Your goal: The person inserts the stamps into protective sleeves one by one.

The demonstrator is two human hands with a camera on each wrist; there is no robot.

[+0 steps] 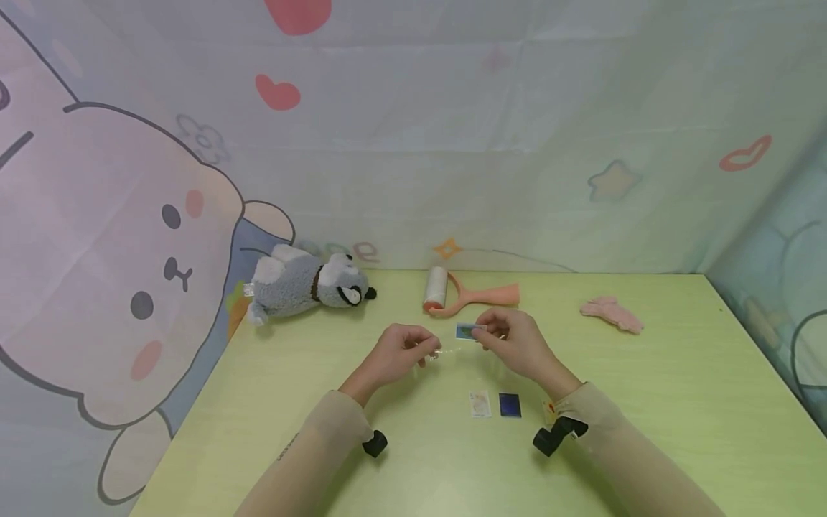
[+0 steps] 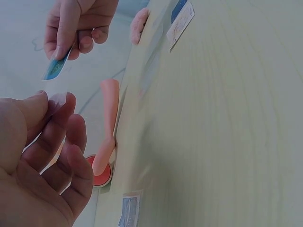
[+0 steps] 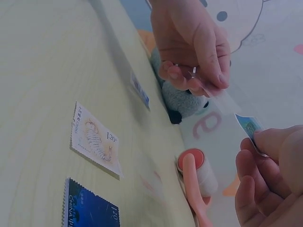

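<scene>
My left hand [image 1: 402,352] pinches a small clear plastic sleeve [image 3: 221,99] between thumb and fingertips. Opposite it, my right hand [image 1: 520,345] holds a blue-green postage stamp [image 1: 469,331] by one end, thumb on its face. In the right wrist view the stamp's free edge points toward the clear sleeve. Below the hands lie a pale stamp [image 1: 480,404] with a striped figure and a dark blue stamp [image 1: 510,405]. A yellow and red stamp [image 1: 548,411] is partly covered by my right sleeve. Another stamp [image 2: 129,211] lies under my left hand, hidden in the head view.
At the back of the table lie a grey and white plush animal [image 1: 291,289] on the left and a lint roller [image 1: 487,296] with an orange handle in the middle. A pink fabric item [image 1: 612,314] rests farther right. A printed cloth [image 1: 452,143] hangs behind the table.
</scene>
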